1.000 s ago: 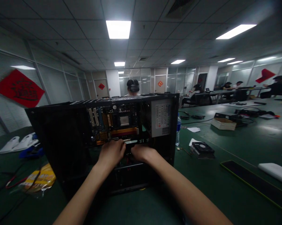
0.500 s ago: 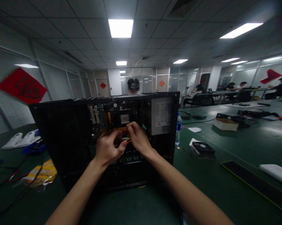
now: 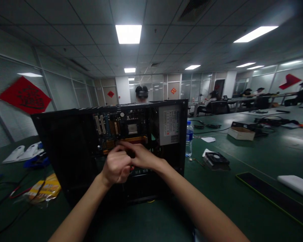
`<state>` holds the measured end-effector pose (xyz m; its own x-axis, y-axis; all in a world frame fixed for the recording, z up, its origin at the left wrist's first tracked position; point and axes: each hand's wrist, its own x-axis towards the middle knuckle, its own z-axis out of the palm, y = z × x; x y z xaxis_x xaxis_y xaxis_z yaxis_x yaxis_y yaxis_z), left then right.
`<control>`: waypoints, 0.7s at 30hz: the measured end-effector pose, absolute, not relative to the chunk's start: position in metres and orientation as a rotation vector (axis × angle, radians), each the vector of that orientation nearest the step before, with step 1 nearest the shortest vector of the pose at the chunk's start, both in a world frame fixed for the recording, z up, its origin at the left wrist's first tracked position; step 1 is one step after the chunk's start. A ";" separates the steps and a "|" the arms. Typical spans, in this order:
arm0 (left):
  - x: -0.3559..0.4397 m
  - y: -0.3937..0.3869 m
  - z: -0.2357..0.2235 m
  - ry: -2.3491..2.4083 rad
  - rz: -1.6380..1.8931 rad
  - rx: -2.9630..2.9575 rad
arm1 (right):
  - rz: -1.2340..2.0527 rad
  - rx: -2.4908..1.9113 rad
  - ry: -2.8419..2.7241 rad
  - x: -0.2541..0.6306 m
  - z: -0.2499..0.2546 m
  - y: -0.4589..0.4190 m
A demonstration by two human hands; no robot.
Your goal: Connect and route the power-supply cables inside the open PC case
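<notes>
Left of the computer case (image 3: pixel 78 144), a yellow packet (image 3: pixel 46 188) lies on the green tabletop (image 3: pixel 217 208). The case stands upright, open side towards the wearer, apparently so that both hands can reach inside. At the case's lower middle, the left hand (image 3: pixel 118 164) is curled into a narrow grip; a speck of red (image 3: pixel 132 168) shows beside it, but whether it is held cannot be told. The right hand (image 3: pixel 140 155) meets it from the case's right, fingers bent across, seemingly to steady or guide; its grip is hidden. Behind both, inside the case, sits the motherboard (image 3: pixel 126 121); the power supply (image 3: pixel 168 125) occupies the case's upper right. Just right of the case stands a bottle (image 3: pixel 189 139).
</notes>
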<state>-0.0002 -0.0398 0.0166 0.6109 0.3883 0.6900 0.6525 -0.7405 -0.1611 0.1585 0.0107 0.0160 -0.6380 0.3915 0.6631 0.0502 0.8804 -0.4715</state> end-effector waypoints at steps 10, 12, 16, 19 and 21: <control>0.011 -0.040 0.026 -0.792 -1.371 -2.189 | -0.009 -0.664 -2.160 0.162 0.015 0.013; 0.006 -0.032 0.027 -1.013 -1.628 -2.029 | -0.054 -0.665 -2.038 0.164 0.017 0.012; 0.000 -0.019 0.027 -1.274 -1.613 -2.120 | -0.044 -0.728 -1.985 0.165 0.018 0.011; 0.001 -0.016 0.025 -1.283 -1.395 -2.336 | -0.024 -0.826 -1.975 0.164 0.016 0.013; 0.000 -0.016 0.024 -1.300 -1.301 -2.401 | -0.015 -0.881 -1.981 0.164 0.015 0.015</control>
